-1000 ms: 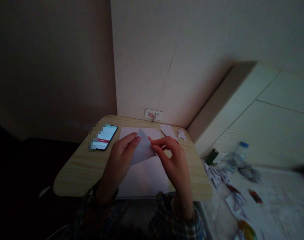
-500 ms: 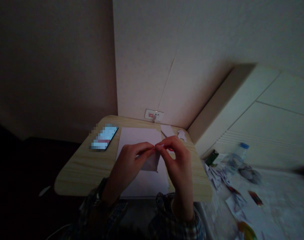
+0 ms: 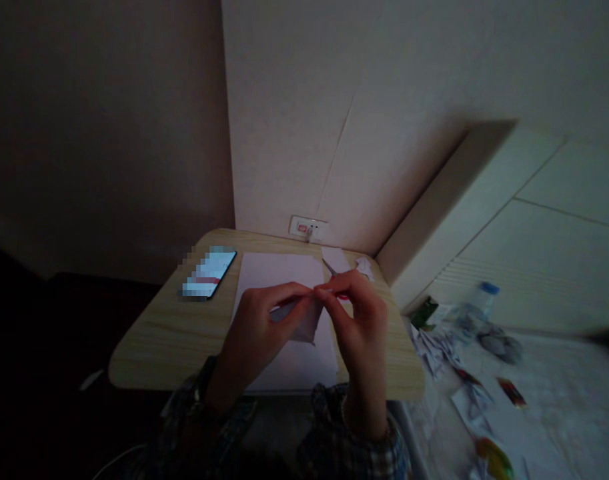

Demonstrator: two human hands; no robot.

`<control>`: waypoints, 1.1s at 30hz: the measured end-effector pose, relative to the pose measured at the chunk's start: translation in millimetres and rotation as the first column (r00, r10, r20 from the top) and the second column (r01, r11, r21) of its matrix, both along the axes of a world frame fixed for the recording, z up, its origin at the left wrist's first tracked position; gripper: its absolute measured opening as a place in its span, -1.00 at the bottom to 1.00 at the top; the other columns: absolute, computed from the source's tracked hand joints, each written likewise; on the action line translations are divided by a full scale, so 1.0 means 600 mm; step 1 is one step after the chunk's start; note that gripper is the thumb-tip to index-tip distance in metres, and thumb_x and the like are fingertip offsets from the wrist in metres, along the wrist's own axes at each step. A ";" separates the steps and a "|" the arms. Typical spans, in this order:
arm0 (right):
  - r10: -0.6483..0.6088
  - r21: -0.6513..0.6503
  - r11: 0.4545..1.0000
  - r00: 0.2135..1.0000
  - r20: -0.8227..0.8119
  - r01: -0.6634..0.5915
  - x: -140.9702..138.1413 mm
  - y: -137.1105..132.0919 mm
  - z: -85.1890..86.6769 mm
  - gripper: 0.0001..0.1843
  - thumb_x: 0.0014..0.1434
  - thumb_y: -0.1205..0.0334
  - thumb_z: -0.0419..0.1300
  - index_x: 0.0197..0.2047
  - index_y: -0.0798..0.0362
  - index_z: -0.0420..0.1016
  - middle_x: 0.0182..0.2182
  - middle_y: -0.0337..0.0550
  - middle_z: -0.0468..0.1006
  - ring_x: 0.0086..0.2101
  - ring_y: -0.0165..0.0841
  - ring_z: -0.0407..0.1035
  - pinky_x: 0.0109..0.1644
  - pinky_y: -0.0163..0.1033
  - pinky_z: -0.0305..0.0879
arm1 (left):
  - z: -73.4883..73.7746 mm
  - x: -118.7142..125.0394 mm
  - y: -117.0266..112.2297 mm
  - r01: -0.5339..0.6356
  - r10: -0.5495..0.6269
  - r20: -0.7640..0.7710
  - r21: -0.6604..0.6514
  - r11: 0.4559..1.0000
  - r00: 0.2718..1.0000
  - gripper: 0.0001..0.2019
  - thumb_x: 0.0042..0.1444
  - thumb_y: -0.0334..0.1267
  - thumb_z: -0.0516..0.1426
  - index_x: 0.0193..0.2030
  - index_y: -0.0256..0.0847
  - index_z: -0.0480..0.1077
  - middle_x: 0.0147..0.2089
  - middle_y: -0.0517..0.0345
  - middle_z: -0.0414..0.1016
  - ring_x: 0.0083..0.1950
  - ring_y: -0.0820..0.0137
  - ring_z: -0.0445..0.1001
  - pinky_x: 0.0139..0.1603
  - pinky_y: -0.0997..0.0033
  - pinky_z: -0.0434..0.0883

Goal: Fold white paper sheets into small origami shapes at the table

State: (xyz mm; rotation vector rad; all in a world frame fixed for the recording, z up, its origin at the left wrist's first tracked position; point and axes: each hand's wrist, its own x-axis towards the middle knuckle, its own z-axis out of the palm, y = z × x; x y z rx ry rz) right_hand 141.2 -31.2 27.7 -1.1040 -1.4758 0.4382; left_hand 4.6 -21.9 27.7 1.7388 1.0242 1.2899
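Note:
Both of my hands meet over the middle of the small wooden table (image 3: 154, 347). Between thumb and fingers, my left hand (image 3: 264, 317) pinches the upper edge of a folded piece of paper (image 3: 304, 328). My right hand (image 3: 357, 310) pinches the same paper at its top right corner, its fingertips touching those of the left. The folded paper hangs tilted below the fingers, partly hidden by the left hand. Under it lies a stack of white paper sheets (image 3: 279, 267). Scissors (image 3: 329, 267) with red handles lie just beyond my right hand, partly covered by it.
A phone (image 3: 209, 273) with a lit screen lies on the table's left. At the back right are a paper strip (image 3: 335, 259) and a small folded paper piece (image 3: 365, 268). A wall socket (image 3: 308, 228) sits behind. Right of the table are crumpled papers (image 3: 434, 350) and a blue-capped bottle (image 3: 484, 297).
My right hand has shifted slightly to the right, and its fingers have moved a little along the paper's top edge. Both hands still pinch the folded paper.

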 end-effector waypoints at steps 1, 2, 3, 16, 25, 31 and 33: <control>-0.004 0.005 1.000 1.000 -0.004 0.004 0.000 0.000 0.000 -0.85 0.10 0.30 0.25 -0.50 0.02 0.41 -0.51 -0.30 0.43 -0.41 -0.38 0.31 -0.32 -0.28 0.23 | 0.000 0.000 0.000 -0.006 0.006 -0.003 0.002 1.000 1.000 -0.83 0.10 -0.31 0.15 -0.25 -0.13 0.60 -0.33 0.20 0.64 -0.31 0.34 0.54 -0.26 0.49 0.42; -0.007 0.011 1.000 1.000 -0.011 0.007 0.000 0.001 0.000 -0.85 0.10 0.30 0.25 -0.49 0.01 0.42 -0.51 -0.30 0.43 -0.41 -0.38 0.31 -0.31 -0.28 0.24 | 0.001 0.000 0.000 -0.012 0.012 -0.007 0.005 1.000 1.000 -0.83 0.10 -0.31 0.15 -0.25 -0.12 0.60 -0.31 0.19 0.64 -0.30 0.33 0.54 -0.25 0.48 0.42; -0.008 0.017 1.000 1.000 -0.020 0.008 -0.001 0.001 0.000 -0.86 0.09 0.31 0.25 -0.49 0.01 0.42 -0.50 -0.30 0.43 -0.40 -0.38 0.32 -0.31 -0.28 0.24 | 0.001 0.000 0.000 -0.015 0.016 -0.014 0.008 1.000 1.000 -0.82 0.11 -0.32 0.15 -0.24 -0.12 0.60 -0.30 0.18 0.64 -0.29 0.32 0.55 -0.24 0.47 0.42; -0.095 0.074 0.990 0.963 -0.251 0.117 0.017 0.005 -0.008 -0.89 0.07 0.34 0.26 -0.46 0.01 0.44 -0.48 -0.31 0.41 -0.40 -0.39 0.33 -0.29 -0.26 0.25 | -0.005 -0.007 0.007 -0.037 0.050 -0.169 0.080 0.996 0.984 -0.81 0.12 -0.32 0.11 -0.30 -0.15 0.59 -0.31 0.17 0.65 -0.28 0.31 0.56 -0.24 0.48 0.40; -0.150 0.099 0.977 0.939 -0.310 0.189 0.028 0.006 -0.008 -0.89 0.04 0.32 0.27 -0.48 0.00 0.44 -0.52 -0.30 0.39 -0.42 -0.39 0.32 -0.33 -0.28 0.23 | -0.014 -0.016 0.015 -0.041 0.067 -0.242 0.111 0.993 0.968 -0.79 0.12 -0.34 0.08 -0.31 -0.14 0.57 -0.32 0.15 0.65 -0.28 0.30 0.57 -0.25 0.45 0.42; -0.207 0.114 0.959 0.917 -0.340 0.259 0.033 0.006 -0.007 -0.88 0.02 0.33 0.28 -0.49 -0.03 0.44 -0.54 -0.31 0.37 -0.43 -0.39 0.32 -0.35 -0.28 0.22 | -0.022 -0.029 0.024 -0.109 0.137 -0.215 0.138 0.984 0.967 -0.83 0.07 -0.34 0.12 -0.35 -0.11 0.57 -0.34 0.18 0.65 -0.32 0.31 0.58 -0.31 0.48 0.41; -0.222 0.130 0.951 0.909 -0.353 0.282 0.035 0.007 -0.007 -0.87 0.03 0.34 0.27 -0.50 -0.02 0.43 -0.55 -0.32 0.36 -0.44 -0.40 0.32 -0.36 -0.29 0.21 | -0.023 -0.035 0.028 -0.117 0.144 -0.219 0.132 0.984 0.965 -0.83 0.07 -0.36 0.12 -0.37 -0.11 0.57 -0.37 0.19 0.64 -0.34 0.32 0.58 -0.33 0.49 0.40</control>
